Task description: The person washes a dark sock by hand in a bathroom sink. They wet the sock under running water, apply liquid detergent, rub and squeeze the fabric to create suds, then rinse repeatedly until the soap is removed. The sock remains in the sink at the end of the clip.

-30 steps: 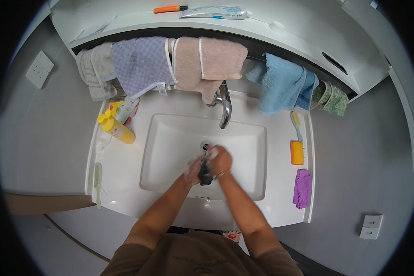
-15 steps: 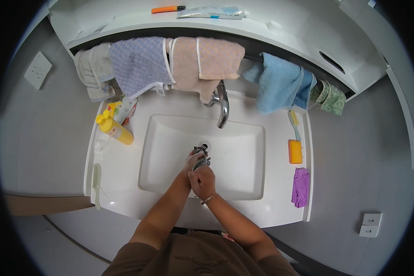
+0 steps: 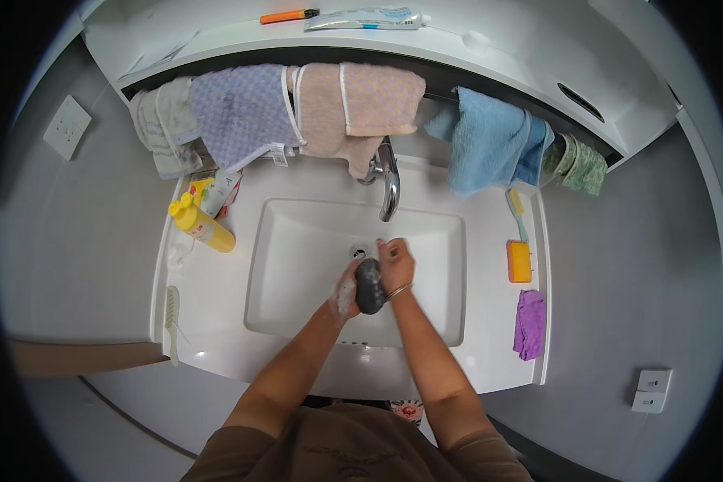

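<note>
Over the white sink basin [image 3: 289, 241], my left hand [image 3: 345, 292] grips a dark grey, oval, wet-looking thing [image 3: 369, 287]; its kind does not show clearly. White suds cover the back of this hand and its wrist. Just to the right, my right hand [image 3: 397, 265] is closed, its fingers curled, with the wrist against or very near the dark thing's right side. What lies inside those fingers, if anything, is hidden. A chrome faucet [image 3: 390, 189] hangs over the basin beyond both hands, and the drain [image 3: 359, 251] shows just past them.
Left on the counter stand a yellow bottle [image 3: 202, 226] and a pale green comb [image 3: 171, 321]. At right lie a brush [image 3: 518, 215], an orange-yellow sponge [image 3: 519, 262] and a purple cloth [image 3: 528, 325]. Several towels [image 3: 245, 112] hang behind; a toothpaste tube [image 3: 365, 18] lies on the shelf.
My right hand has moved up and right, away from on top of the left. The dark thing, bunched and mostly covered before, now shows as a smooth oval in my left hand.
</note>
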Available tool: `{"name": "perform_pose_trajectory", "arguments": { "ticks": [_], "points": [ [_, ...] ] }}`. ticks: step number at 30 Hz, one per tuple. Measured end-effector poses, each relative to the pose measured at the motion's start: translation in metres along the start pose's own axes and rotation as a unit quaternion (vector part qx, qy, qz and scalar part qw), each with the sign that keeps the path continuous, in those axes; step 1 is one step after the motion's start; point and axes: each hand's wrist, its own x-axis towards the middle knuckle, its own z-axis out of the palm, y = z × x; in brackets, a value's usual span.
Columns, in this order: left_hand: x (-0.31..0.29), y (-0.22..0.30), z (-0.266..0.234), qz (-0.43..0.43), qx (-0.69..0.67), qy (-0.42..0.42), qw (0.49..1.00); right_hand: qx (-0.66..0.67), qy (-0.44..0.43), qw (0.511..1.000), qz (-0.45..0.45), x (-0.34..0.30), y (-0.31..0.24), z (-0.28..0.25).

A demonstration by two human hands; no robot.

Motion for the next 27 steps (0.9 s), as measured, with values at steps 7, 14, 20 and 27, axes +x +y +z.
{"name": "perform_pose_trajectory", "arguments": {
  "ticks": [7,14,20,27],
  "points": [
    [-0.011,0.044,0.035,0.015,-0.072,-0.089,0.993,0.404,-0.277,0.794,0.361,-0.029,0.077,-0.003],
    [-0.035,0.039,0.009,-0.012,-0.044,-0.057,0.997,0.499,-0.259,0.726,0.397,-0.036,0.057,0.002],
    [-0.028,0.038,-0.038,0.064,-0.001,0.091,0.994,0.472,-0.159,0.814,0.299,-0.030,0.038,-0.025],
    [0.024,-0.024,-0.086,0.327,0.266,0.045,0.906,0.173,0.011,0.980,-0.096,-0.098,-0.030,0.025]
  ]
}}
